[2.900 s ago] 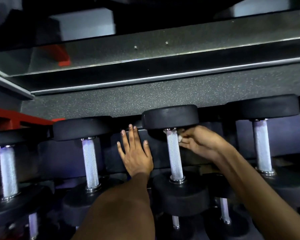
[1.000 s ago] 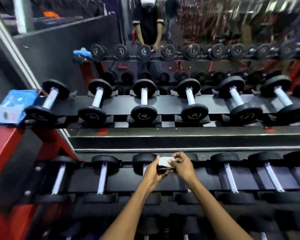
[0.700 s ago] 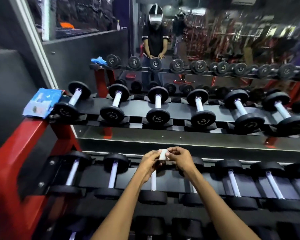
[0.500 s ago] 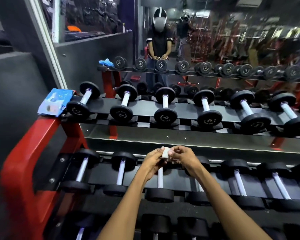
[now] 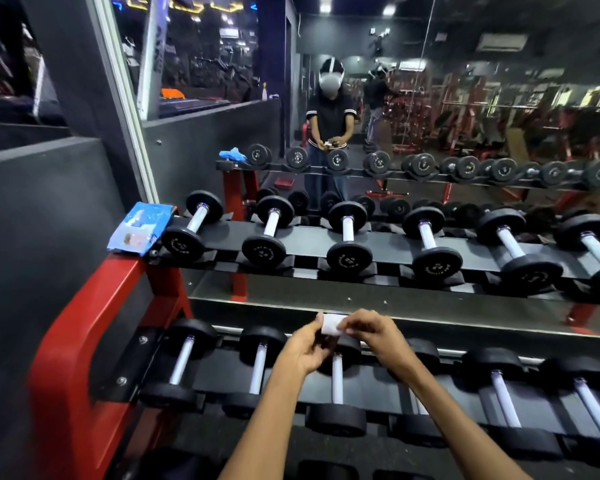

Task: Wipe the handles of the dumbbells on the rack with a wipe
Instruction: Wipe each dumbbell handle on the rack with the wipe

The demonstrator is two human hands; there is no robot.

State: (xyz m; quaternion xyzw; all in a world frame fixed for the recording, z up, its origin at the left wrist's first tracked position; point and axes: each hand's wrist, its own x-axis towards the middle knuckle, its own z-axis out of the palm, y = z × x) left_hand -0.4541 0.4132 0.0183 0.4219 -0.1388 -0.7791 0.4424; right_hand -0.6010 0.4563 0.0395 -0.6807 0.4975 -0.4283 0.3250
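A small folded white wipe (image 5: 330, 327) is pinched between my left hand (image 5: 307, 348) and my right hand (image 5: 373, 336), held in the air above the rack's middle row. Directly below it lies a black dumbbell with a silver handle (image 5: 336, 379). More dumbbells (image 5: 258, 367) sit side by side along this row, and another row of dumbbells (image 5: 347, 230) rests on the upper shelf. Both forearms reach in from the bottom of the view.
A blue wipe packet (image 5: 141, 227) lies on the left end of the upper shelf, on the red rack frame (image 5: 94, 327). A mirror behind the rack reflects a person standing and the gym. A grey wall (image 5: 39, 237) is at the left.
The view has pulled back and risen from close to the middle row. My right hand left the dumbbell handle, and both hands now hold the wipe together above the row.
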